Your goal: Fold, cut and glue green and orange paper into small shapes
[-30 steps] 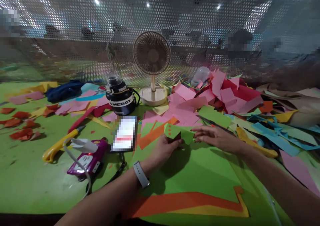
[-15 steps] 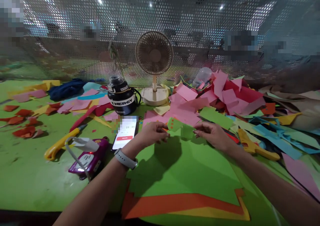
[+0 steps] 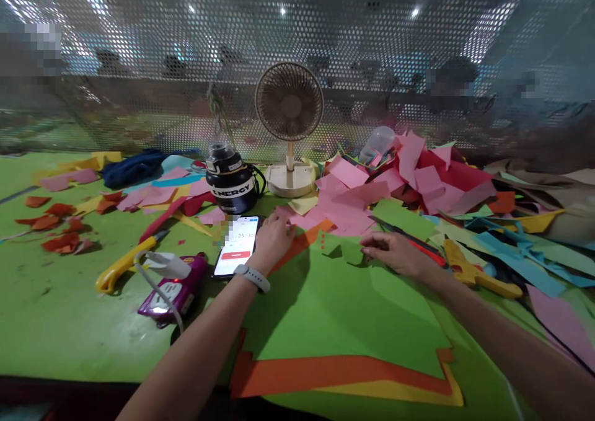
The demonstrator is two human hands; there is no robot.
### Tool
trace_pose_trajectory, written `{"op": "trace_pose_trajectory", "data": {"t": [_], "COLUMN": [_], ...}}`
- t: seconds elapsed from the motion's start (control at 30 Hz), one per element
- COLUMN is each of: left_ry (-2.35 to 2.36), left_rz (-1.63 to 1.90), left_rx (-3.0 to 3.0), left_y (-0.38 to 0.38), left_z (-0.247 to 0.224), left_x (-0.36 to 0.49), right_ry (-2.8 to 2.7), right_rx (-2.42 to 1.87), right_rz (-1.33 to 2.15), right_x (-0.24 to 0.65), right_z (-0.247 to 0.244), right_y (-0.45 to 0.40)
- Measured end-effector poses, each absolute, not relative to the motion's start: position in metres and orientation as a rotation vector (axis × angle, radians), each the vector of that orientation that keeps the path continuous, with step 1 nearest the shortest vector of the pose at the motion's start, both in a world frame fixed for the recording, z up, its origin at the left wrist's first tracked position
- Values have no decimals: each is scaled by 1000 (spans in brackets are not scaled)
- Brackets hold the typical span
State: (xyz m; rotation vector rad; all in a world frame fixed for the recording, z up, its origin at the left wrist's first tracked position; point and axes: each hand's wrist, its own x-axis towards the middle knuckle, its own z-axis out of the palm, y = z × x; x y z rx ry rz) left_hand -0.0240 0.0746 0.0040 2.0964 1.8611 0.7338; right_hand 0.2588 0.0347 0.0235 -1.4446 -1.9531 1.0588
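Note:
A small green paper piece (image 3: 351, 248) with a row of orange dots at its left end is pinched at its right edge by my right hand (image 3: 388, 252). It lies over a large green sheet (image 3: 344, 315), which rests on an orange sheet (image 3: 297, 374) and a yellow sheet (image 3: 395, 395). My left hand (image 3: 274, 240) is by the sheets' upper left corner, beside a phone (image 3: 238, 247) and near pink paper (image 3: 341, 210). Its fingers are bent, and their tips are too small to tell what they touch.
A small fan (image 3: 289, 101) and a dark bottle (image 3: 232, 182) stand at the back. Left are a yellow-handled cutter (image 3: 125, 263) and purple power strip (image 3: 176, 288). Right are yellow-handled scissors (image 3: 469, 272) and heaped paper scraps (image 3: 432, 179).
My left hand has let go of the small green piece and moved left and up, towards the phone. The piece's left end has dropped lower. An orange strip now shows beside that hand.

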Motion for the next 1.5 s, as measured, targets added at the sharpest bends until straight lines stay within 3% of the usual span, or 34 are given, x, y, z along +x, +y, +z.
{"op": "trace_pose_trajectory", "data": {"t": [0.27, 0.5, 0.73, 0.93, 1.03, 1.1, 1.27, 1.5], "left_ry": [1846, 1774, 1701, 1225, 1019, 943, 886, 882], "left_rz": [691, 862, 1207, 1990, 2118, 1904, 957, 669], "left_rx": [2033, 1947, 1798, 1513, 1268, 1172, 1017, 902], "left_y": [87, 89, 89, 85, 74, 61, 15, -2], "left_z": [-1, 10, 23, 66, 89, 92, 58, 26], "left_x": [-23, -35, -39, -38, -32, -20, 20, 43], "right_ry": [-2008, -2020, -2048, -2066, -2064, -2047, -1992, -2057], "right_rx": [-1473, -1504, -1518, -1514, -1528, -1569, -1822, -2104], "right_rz": [1037, 1022, 1027, 1001, 977, 911, 631, 391], "right_x": [258, 255, 255, 250, 251, 259, 307, 322], "right_z": [25, 31, 29, 29, 31, 36, 55, 50], "right_y": [34, 32, 29, 30, 28, 24, 3, -17]}}
